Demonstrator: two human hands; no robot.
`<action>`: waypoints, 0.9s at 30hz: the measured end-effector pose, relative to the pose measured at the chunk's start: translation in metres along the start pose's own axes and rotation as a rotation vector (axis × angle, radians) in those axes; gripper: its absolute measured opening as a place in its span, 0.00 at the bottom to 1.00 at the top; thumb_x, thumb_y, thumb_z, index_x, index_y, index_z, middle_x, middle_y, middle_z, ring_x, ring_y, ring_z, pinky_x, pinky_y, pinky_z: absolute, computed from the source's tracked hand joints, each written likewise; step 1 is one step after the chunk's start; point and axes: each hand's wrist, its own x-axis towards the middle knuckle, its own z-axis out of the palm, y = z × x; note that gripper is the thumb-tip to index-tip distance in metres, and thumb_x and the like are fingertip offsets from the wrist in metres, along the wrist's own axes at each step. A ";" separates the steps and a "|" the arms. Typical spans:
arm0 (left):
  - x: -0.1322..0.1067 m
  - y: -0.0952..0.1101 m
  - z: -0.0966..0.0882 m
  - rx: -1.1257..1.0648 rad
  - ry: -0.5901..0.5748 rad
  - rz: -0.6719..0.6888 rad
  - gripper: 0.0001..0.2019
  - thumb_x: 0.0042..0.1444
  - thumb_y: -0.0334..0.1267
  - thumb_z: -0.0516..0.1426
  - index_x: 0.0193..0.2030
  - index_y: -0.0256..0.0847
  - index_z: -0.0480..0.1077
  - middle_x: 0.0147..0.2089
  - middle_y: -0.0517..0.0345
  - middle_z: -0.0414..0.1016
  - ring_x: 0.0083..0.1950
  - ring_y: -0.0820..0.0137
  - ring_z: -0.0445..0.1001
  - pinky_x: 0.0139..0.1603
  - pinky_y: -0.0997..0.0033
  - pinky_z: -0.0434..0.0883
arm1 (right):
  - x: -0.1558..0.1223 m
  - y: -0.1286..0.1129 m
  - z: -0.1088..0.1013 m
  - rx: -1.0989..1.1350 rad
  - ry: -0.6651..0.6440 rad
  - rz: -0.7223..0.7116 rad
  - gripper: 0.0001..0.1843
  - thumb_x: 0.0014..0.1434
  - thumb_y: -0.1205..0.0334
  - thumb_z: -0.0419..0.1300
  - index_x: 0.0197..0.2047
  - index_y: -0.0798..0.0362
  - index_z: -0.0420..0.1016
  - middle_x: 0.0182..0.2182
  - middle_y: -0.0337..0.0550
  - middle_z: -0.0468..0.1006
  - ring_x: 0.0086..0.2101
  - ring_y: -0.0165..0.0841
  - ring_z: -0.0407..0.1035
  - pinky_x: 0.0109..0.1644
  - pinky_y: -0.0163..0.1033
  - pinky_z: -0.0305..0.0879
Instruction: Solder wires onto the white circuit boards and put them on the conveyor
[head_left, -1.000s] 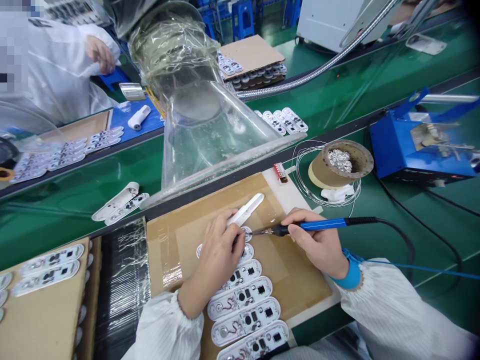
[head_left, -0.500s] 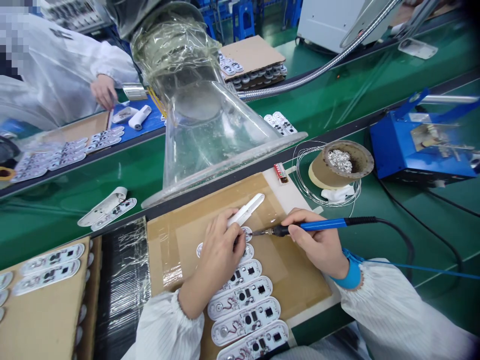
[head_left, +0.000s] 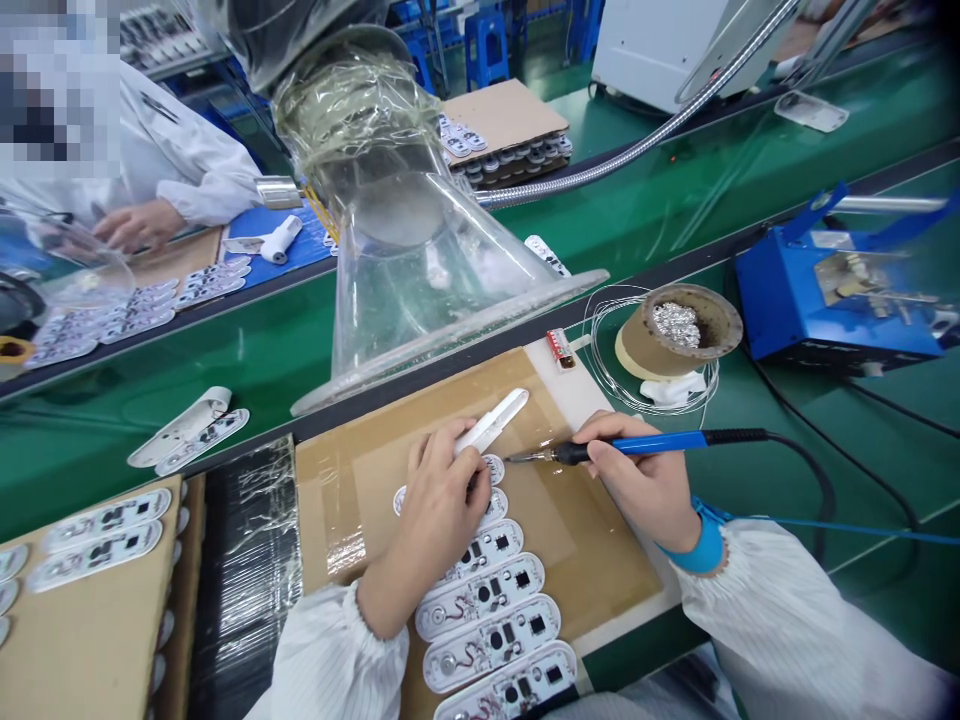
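My right hand (head_left: 645, 485) grips a blue-handled soldering iron (head_left: 637, 446); its tip points left, just above the top white circuit board (head_left: 493, 466). My left hand (head_left: 442, 505) rests closed on that board and pinches a white pen-shaped tool (head_left: 491, 421) that sticks out up and to the right. Below my left hand, a row of several white oblong circuit boards (head_left: 491, 635) lies on a brown cardboard sheet (head_left: 375, 480).
A clear plastic fume hood (head_left: 420, 260) hangs over the green conveyor (head_left: 247, 350). A solder spool with wire (head_left: 675, 335) and a blue soldering station (head_left: 840, 290) stand right. Loose boards (head_left: 187, 432) ride the belt. Another person's hand (head_left: 135, 225) works far left. More boards (head_left: 97, 530) lie left.
The soldering iron tip has lifted slightly off the top board. The boards on the conveyor have drifted left. The other person's hand has moved down to their table.
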 end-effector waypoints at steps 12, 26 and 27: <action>0.000 -0.003 -0.012 -0.101 -0.109 -0.103 0.05 0.68 0.32 0.57 0.40 0.45 0.73 0.63 0.50 0.74 0.64 0.54 0.74 0.60 0.45 0.72 | -0.005 0.015 -0.007 0.121 0.080 0.072 0.06 0.68 0.61 0.64 0.39 0.49 0.82 0.31 0.40 0.77 0.24 0.31 0.68 0.28 0.38 0.65; 0.066 -0.177 -0.105 0.017 0.233 -0.751 0.08 0.65 0.36 0.58 0.46 0.39 0.78 0.52 0.47 0.81 0.57 0.56 0.78 0.63 0.54 0.74 | -0.008 0.026 -0.014 0.106 0.120 0.122 0.11 0.64 0.51 0.70 0.37 0.50 0.85 0.28 0.46 0.78 0.24 0.36 0.70 0.26 0.39 0.71; 0.073 -0.187 -0.110 0.060 0.276 -0.786 0.09 0.66 0.36 0.58 0.48 0.38 0.77 0.55 0.46 0.79 0.60 0.55 0.76 0.65 0.52 0.72 | -0.009 0.027 -0.014 0.094 0.137 0.143 0.12 0.62 0.50 0.71 0.37 0.50 0.86 0.30 0.48 0.79 0.25 0.37 0.71 0.26 0.40 0.72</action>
